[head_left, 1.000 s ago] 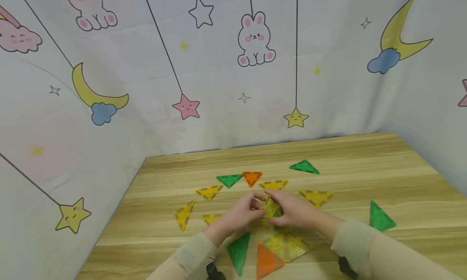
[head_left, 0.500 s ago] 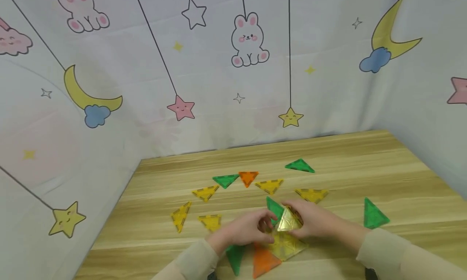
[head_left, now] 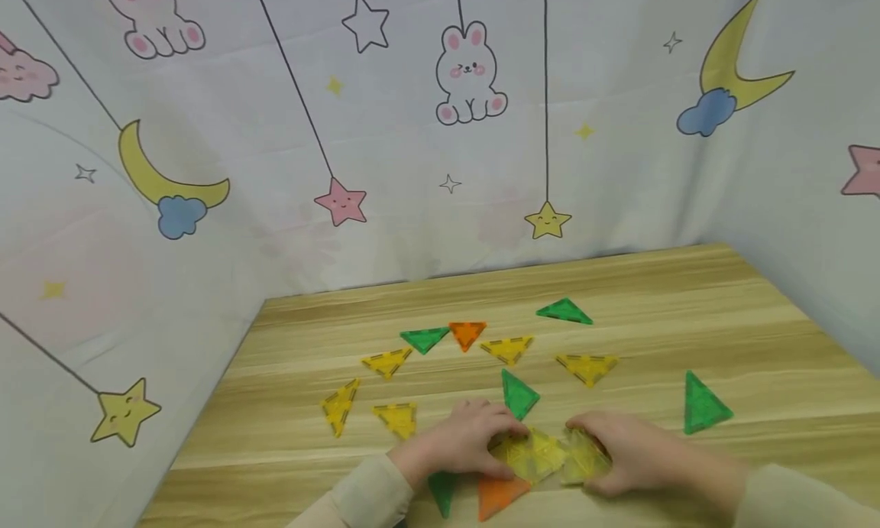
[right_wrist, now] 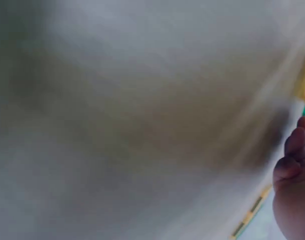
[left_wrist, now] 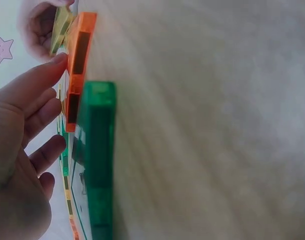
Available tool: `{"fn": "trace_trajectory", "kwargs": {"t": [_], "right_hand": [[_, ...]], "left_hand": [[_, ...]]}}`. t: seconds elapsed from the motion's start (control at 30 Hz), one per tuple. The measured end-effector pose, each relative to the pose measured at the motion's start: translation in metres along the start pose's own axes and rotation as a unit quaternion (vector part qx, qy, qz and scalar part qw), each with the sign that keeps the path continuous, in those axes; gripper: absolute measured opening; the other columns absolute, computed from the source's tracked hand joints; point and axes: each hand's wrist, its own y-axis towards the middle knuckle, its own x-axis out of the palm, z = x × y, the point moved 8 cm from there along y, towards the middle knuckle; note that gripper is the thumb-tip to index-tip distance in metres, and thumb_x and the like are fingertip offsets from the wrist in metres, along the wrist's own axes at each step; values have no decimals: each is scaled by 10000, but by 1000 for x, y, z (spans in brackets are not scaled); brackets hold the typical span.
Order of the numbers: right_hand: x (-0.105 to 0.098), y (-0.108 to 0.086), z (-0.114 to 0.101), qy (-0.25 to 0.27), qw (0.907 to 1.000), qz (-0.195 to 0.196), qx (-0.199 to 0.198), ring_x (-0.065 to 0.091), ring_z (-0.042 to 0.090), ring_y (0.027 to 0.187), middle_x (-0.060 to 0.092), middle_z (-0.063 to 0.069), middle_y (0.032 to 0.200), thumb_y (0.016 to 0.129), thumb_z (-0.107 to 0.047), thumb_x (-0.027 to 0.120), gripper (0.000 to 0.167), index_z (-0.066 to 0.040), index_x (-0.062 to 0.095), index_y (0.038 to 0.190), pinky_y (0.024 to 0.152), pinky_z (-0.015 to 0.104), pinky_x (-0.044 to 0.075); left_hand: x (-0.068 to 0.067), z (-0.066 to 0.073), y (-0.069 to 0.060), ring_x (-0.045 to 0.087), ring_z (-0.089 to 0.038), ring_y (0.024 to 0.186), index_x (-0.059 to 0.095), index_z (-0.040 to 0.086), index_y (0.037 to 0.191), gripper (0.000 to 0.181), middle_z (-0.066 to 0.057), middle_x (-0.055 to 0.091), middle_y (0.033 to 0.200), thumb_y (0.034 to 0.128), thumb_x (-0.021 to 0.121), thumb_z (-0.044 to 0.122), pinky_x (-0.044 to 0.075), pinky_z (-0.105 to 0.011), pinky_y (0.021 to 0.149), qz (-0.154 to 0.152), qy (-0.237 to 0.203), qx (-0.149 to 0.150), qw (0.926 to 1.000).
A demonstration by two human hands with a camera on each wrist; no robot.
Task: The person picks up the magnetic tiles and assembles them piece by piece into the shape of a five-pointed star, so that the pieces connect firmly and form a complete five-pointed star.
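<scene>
Yellow triangular magnetic tiles (head_left: pixel 545 453) lie joined flat near the front of the table. My left hand (head_left: pixel 474 438) rests over their left side, fingers and thumb spread and gently bent. An orange triangular tile (head_left: pixel 500 496) adjoins them in front; in the left wrist view my thumb is close to its edge. My right hand (head_left: pixel 635 453) holds another yellow triangular tile (head_left: pixel 580 461) between thumb and fingers, at the right side of the joined ones. It looks tilted and slightly blurred. A green triangular tile (head_left: pixel 442 493) is partly hidden under my left wrist.
Several loose tiles lie farther back: green (head_left: pixel 519 395), yellow (head_left: pixel 587 367), orange (head_left: pixel 467 335) and green (head_left: pixel 565 311). Another green tile (head_left: pixel 704 404) lies to the right. Yellow tiles (head_left: pixel 340 407) lie to the left. A printed cloth (head_left: pixel 412 245) hangs behind the wooden table (head_left: pixel 653 283).
The small upright cluster of yellow tiles between my hands has come toward me onto the flat group. My right hand has moved right with a yellow tile; my left hand now covers the group's left side.
</scene>
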Motion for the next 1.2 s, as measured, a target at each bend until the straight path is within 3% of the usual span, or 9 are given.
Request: {"fn": "trace_trajectory", "kwargs": {"t": [0.37,0.6,0.77,0.97,1.2], "right_hand": [[8,-13,3,-146,9990,-63,413,578,177,969,607,7,1096,706,-538,731,670,-70,580,1161,788,378,484],[11,-11,-5,44,9989,45,463,566,129,897,604,19,1084,698,-601,710,787,-12,565,1200,746,352,485],[12,-10,-8,343,9983,48,460,500,23,839,580,-46,1068,709,-560,723,767,-21,556,1228,707,291,470],[13,-11,-9,480,9986,132,192,449,-17,770,532,-127,987,736,-532,716,691,-88,556,1241,637,237,432],[13,-9,-6,547,9984,80,89,440,-16,764,501,-158,945,740,-490,727,664,-85,563,1240,646,233,426]], "left_hand": [[-5,-1,-3,422,-43,968,579,284,1260,533,165,524,1171,792,690,512,257,-253,735,233,335,-143,9991],[-6,-2,-4,441,-63,997,590,273,1249,508,147,535,1172,814,658,525,277,-267,767,411,395,-156,9983],[-7,-13,-2,460,-158,1126,567,267,1292,443,84,523,1261,902,566,477,333,-351,848,557,413,-322,9971],[-12,-26,0,432,-211,1182,510,294,1356,434,79,493,1340,950,496,447,325,-415,873,473,587,-481,9960],[-26,-45,-17,440,-233,1159,588,269,1285,368,44,534,1305,938,551,386,293,-458,878,557,404,-806,9944]]}}
